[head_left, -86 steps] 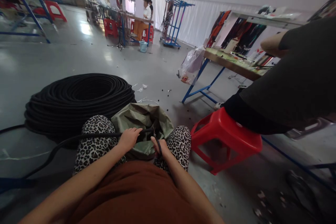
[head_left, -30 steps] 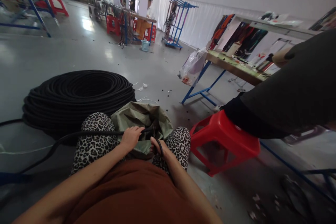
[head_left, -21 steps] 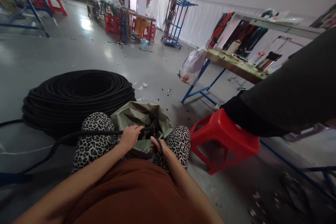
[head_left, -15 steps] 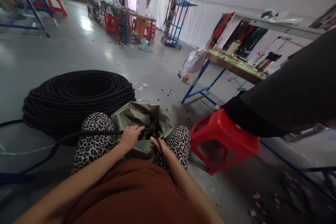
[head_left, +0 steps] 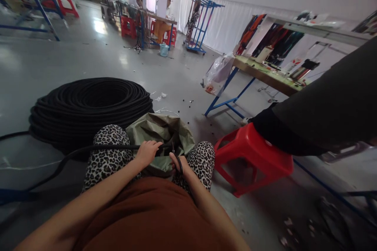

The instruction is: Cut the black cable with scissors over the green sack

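Observation:
A thick black cord runs across my left knee into my left hand, whose fingers are wrapped around it. Its end reaches out to the right, over an open greenish-grey sack between my knees. My right hand grips scissors with dark handles; the blades point up at the cord's end, and I cannot tell whether they touch it. Beyond my left knee lies a large coil of the same black cord. What lies inside the sack is mostly in shadow.
To my right stands a red plastic stool with another person's dark-clothed leg on it. Behind it is a work table with a plastic bag hanging from its edge. A blue rack and a light-blue bucket stand farther back.
The view has shifted slightly. My hands stay nearly where they were, with the scissors still at the cord's end.

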`<state>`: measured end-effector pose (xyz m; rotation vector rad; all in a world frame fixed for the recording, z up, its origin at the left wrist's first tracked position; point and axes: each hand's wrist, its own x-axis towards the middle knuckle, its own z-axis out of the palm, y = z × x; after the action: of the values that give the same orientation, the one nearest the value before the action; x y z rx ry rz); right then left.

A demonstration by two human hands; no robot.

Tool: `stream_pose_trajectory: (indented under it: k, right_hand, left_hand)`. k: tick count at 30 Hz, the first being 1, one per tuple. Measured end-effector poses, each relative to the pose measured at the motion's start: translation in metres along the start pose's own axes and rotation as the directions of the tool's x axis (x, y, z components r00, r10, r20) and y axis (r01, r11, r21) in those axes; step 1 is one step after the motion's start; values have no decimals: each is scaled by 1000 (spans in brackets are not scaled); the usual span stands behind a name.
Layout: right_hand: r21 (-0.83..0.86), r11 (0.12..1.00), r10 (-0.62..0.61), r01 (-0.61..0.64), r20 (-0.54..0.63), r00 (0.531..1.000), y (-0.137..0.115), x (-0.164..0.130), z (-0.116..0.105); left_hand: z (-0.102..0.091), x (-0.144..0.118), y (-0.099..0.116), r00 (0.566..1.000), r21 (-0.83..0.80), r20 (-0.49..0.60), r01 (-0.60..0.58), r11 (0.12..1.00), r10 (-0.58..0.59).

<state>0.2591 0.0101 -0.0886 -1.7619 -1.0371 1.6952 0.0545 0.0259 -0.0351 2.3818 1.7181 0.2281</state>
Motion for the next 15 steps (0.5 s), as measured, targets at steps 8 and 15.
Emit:
stream_pose_trajectory:
  k: [8, 15]
  right_hand:
    - [-98, 994, 41, -48, -70, 997, -11, -6, 0]
    - [-186, 982, 30, -45, -80, 996, -2, 6, 0]
  left_hand:
    - [2, -2, -1, 1000, 21, 2, 31, 999, -31]
    - [2, -2, -2, 998, 34, 43, 52, 998, -53]
